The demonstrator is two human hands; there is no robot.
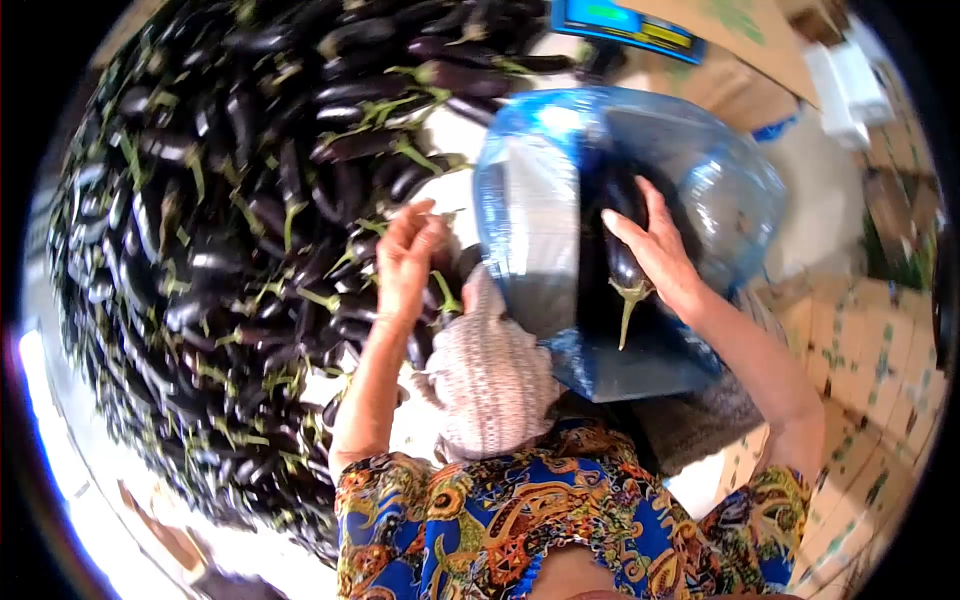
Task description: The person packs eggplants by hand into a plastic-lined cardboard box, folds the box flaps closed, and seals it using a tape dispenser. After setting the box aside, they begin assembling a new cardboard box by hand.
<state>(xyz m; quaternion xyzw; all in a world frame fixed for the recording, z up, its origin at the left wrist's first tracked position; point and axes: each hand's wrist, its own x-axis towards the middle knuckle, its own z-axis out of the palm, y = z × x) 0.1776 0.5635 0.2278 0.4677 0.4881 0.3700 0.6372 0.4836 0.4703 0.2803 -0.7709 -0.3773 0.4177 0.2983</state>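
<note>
My right hand (662, 250) reaches into the mouth of a blue plastic bag (530, 210) and grips a dark purple eggplant (624, 262). The eggplant's green stem points down toward me. Inside the bag, the deeper part is dark and hard to make out. My left hand (408, 255) hovers at the right edge of a large heap of eggplants (240, 260), fingers loosely bent and apart, with nothing visible in them.
Beyond the bag lies a blue device with a lit display (625, 25), beside a cardboard box (740, 45). Stacked cartons (860, 350) line the right side. A knit-covered knee (492, 380) sits between my arms. White objects (845, 85) stand at upper right.
</note>
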